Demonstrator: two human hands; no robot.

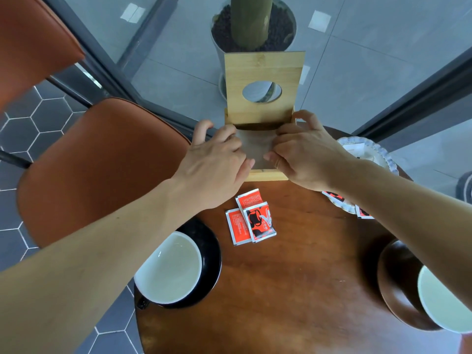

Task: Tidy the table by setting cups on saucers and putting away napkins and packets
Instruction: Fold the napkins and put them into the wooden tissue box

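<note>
A bamboo napkin box [264,72] stands at the table's far edge with its lid, which has a round hole, raised upright. My left hand [217,159] and my right hand [304,154] both press a grey-white napkin [256,146] flat into the box, fingers on its side edges. Three red packets [251,218] lie overlapping on the table just in front of the box. A white cup [169,268] sits on a black saucer [210,241] at the near left. Another white cup [444,300] rests on a brown saucer [398,284] at the near right.
A scalloped white plate [367,149] at the far right holds more red packets [334,196], partly under my right arm. The round wooden table [293,290] has an orange chair [97,162] on its left. A potted plant [252,24] stands behind glass.
</note>
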